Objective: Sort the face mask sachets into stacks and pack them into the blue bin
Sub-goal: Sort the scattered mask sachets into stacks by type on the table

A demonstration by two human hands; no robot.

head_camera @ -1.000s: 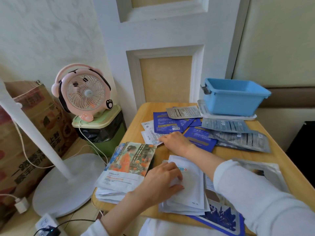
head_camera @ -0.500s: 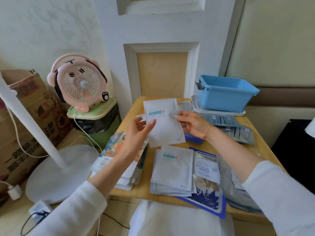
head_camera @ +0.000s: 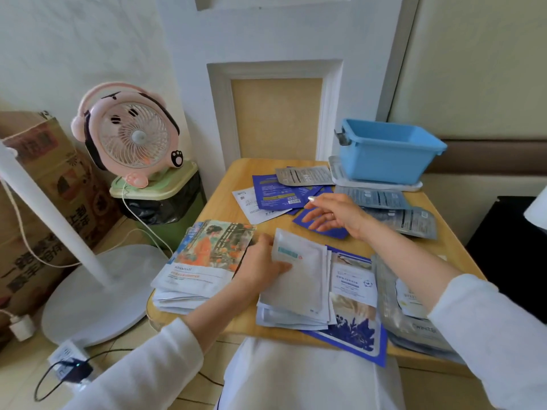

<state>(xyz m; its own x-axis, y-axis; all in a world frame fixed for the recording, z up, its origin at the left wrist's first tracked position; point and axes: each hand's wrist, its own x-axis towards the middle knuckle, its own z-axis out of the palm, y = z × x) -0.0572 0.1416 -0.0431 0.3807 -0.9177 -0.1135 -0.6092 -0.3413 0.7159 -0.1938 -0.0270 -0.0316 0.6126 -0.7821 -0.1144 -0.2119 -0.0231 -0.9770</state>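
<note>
L hand [head_camera: 260, 269] w/ white sachet [head_camera: 299, 279], "WINTE" pack [head_camera: 414, 331]

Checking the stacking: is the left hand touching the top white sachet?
Touching. The head view shows the left hand with its thumb lying on the top white sachet at its left edge.

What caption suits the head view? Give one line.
Left hand pinches a white foil sachet atop its stack; right hand hovers over dark blue sachets, blue plastic bin behind.
</note>
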